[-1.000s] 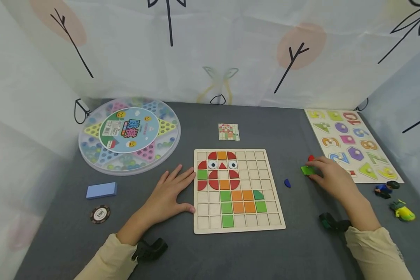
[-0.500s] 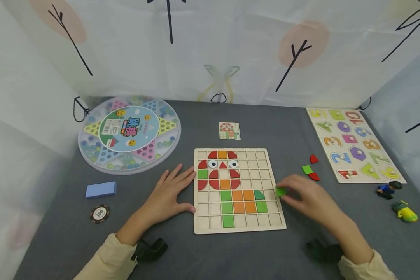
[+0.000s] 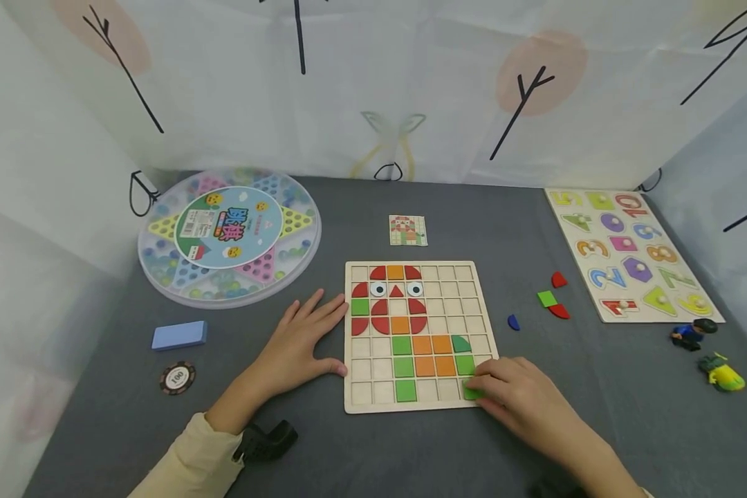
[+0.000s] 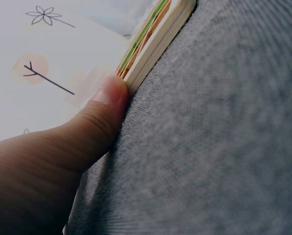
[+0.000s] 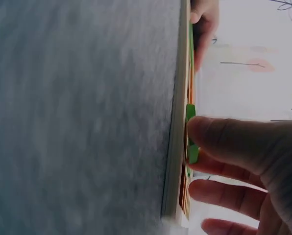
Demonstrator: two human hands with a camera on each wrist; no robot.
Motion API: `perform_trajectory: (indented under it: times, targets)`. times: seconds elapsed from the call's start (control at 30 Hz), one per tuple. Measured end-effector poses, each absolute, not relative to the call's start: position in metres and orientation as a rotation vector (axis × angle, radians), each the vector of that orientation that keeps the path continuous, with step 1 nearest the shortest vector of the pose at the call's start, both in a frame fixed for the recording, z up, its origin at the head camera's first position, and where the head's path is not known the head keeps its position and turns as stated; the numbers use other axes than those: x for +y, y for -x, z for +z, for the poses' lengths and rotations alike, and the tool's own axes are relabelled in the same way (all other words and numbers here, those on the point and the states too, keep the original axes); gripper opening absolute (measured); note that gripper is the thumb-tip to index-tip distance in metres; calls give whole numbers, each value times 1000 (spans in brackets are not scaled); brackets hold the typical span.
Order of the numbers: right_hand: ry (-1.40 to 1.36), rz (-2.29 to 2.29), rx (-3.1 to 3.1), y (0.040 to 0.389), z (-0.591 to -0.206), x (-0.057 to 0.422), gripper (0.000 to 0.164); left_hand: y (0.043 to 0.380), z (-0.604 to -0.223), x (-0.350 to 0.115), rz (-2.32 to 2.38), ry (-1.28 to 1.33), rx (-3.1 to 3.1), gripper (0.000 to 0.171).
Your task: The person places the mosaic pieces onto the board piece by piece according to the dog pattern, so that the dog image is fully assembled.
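The wooden grid board point(image 3: 452, 306) lies mid-table, with red, orange and green tiles and two eye tiles in some of its squares. My left hand point(image 3: 295, 346) rests at the board's left side, fingers spread and straight, fingertips and thumb touching its edge. In the left wrist view the thumb point(image 4: 99, 110) presses against the board's side point(image 4: 158, 44). At the board's lower right, my right hand point(image 3: 529, 401) pinches a green square tile point(image 3: 471, 393). The right wrist view shows this green tile point(image 5: 190, 112) tilted at the board's rim, between thumb and finger.
Right of the board lie a blue piece point(image 3: 513, 322), a green square point(image 3: 546, 299) and two red pieces point(image 3: 559, 279). A number puzzle point(image 3: 622, 283), two small toys and, leftward, a round marble game point(image 3: 230, 290), blue block point(image 3: 179, 335) and chip point(image 3: 177, 377) surround it. A pattern card point(image 3: 407, 230) lies behind.
My right hand has taken a green tile from the loose pieces at the right and carried it left and nearer to the board's lower right corner. My left hand has stayed put.
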State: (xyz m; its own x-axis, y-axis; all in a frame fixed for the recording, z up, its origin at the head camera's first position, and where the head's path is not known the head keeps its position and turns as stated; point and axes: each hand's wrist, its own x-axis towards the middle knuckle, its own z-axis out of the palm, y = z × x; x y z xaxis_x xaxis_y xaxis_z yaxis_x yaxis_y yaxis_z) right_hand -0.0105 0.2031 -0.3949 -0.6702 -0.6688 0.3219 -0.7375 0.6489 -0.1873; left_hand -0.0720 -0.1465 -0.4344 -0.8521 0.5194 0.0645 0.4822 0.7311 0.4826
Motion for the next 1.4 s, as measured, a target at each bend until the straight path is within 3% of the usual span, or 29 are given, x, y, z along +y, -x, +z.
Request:
perform_trajectory:
  times: [0.5, 0.67, 0.97, 1.4]
  targets:
    - [-1092, 491, -2675, 18, -391, 201, 22, 69, -433, -152, 787, -824, 2867, 96]
    - [-1002, 494, -2639, 56, -371, 239, 19, 69, -433, -151, 774, -826, 2862, 96]
    - [-343, 259, -3192, 129, -360, 306, 37, 67, -434, -150, 757, -828, 2859, 96]
    - [-380, 263, -3266, 151, -369, 320, 24, 69, -433, -149, 766, -846, 2877, 96]
